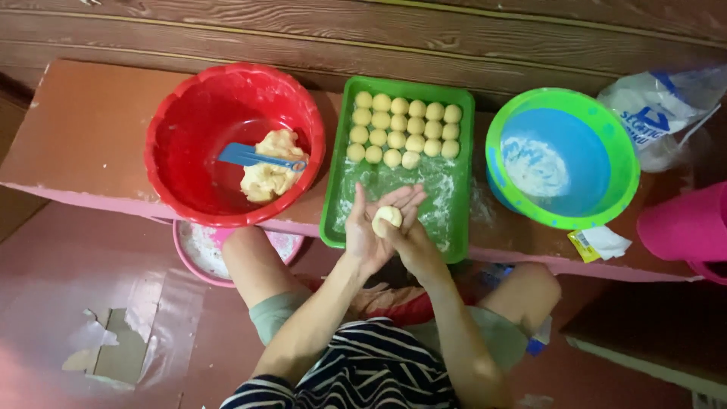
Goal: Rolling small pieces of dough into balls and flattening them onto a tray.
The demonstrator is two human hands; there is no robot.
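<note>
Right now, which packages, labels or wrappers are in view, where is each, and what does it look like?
Plastic bag: far right of the bench, behind the green-rimmed bowl; crumpled, translucent white with blue print.
Small wrapper: bench front edge, below that bowl; torn, white with a yellow end.
No signs or screens.

Bare forearms here, no sleeves reaching the wrists, no rings or watch on the left hand (369, 227) or right hand (409, 235). Near the camera, a dark navy top with thin white stripes, plus grey-green shorts over both knees.
</note>
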